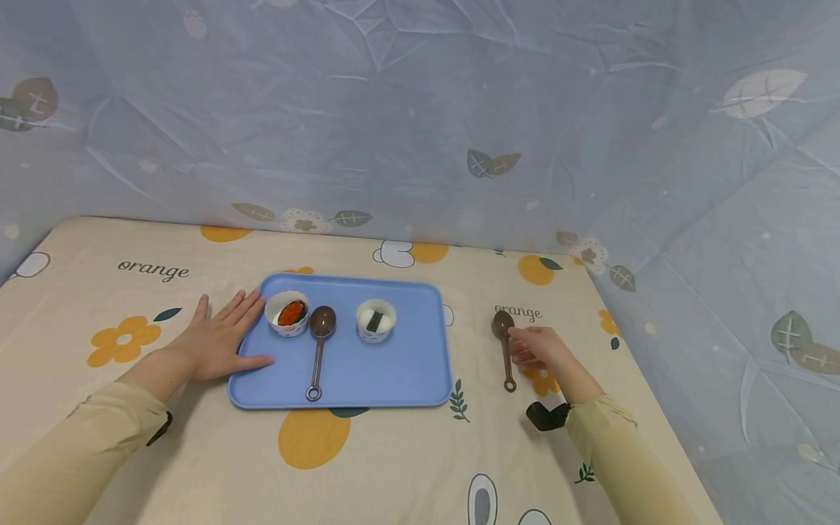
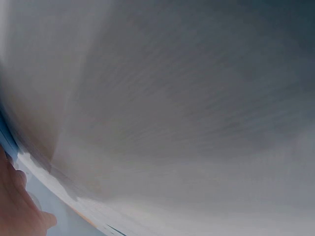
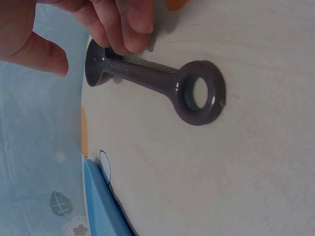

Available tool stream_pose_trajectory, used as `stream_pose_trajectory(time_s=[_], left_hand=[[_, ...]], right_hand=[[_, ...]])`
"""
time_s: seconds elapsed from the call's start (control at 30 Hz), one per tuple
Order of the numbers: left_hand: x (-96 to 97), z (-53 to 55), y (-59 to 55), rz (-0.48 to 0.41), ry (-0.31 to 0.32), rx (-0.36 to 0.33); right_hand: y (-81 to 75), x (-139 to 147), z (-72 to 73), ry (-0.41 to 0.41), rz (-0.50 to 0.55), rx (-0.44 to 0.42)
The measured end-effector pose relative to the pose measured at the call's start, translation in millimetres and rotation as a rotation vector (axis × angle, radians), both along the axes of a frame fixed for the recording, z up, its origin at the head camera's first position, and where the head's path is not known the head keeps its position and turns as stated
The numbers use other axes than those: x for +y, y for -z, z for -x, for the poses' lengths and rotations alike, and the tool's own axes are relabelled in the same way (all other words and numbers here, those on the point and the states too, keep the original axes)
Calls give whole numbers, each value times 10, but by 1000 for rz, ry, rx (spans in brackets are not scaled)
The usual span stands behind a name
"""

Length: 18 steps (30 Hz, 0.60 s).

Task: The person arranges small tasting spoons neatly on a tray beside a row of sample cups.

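Head view first: a spoon not yet gripped, a tray that could shift

Head: Your left hand (image 1: 219, 344) lies spread along the left edge of the blue tray (image 1: 400, 375), fingers straight, thumb over the tray, grasping nothing. Lean too hard there and the tray could tip or slide. The left cup (image 1: 286, 332), with its orange-topped food (image 1: 291, 313), stands just beside your fingertips, so a careless sweep could knock it over. The tray spoon (image 1: 319, 356) lies between it and the right cup (image 1: 373, 337); a jolt could set that sliding too. To the right of the tray, the loose spoon (image 1: 505, 346) lies on the cloth-covered counter (image 1: 394, 467), bowl end away from you, your right hand (image 1: 539, 347) beside its neck. Watch the black device (image 1: 546, 417) at your right wrist: dropped low, it could drag on the cloth.

Left wrist: Mostly pale blur, with skin at the lower left corner. You cannot judge your pressure on the tray from this.

Right wrist: Your thumb stands well apart from your loosely bent fingers, so the hand is released. Whether a fingertip touches the spoon, you cannot tell. Pinch off-centre and the slim handle could twist away; reach too deep and you could bunch up cloth.
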State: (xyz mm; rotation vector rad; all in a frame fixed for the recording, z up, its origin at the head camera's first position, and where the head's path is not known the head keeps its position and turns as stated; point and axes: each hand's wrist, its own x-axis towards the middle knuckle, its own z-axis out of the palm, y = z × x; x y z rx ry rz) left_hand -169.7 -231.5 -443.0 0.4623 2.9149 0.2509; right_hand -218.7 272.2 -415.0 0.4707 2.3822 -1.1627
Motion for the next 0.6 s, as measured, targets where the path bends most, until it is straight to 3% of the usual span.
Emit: stream_pose_trajectory(time_s=[0.6], left_hand=[[-15, 12, 32, 15, 2, 11]], right_hand=[[60, -92, -4, -25, -59, 8]])
